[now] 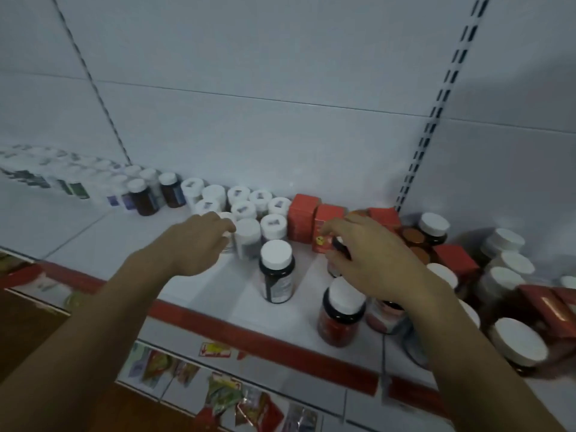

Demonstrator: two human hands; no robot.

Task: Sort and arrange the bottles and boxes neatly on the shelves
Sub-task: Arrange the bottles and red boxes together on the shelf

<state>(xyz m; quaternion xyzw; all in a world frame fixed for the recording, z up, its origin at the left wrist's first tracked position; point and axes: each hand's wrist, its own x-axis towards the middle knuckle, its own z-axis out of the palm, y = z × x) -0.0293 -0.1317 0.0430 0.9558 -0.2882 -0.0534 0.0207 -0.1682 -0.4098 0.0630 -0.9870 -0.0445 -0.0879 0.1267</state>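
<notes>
Both hands on bottles at the shelf [103, 232].
Our left hand [199, 241] holds a white bottle [228, 246], our right hand [367, 260] grips a dark bottle [339, 244]; the right wrist may topple the red bottle [339, 319].

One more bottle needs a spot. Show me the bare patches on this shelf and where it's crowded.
Bare: the shelf left of the left hand, between the back rows and red strip; a narrower gap between the dark bottle and red-label bottle. Crowded: the right end, jars and red boxes packed tight.
</notes>
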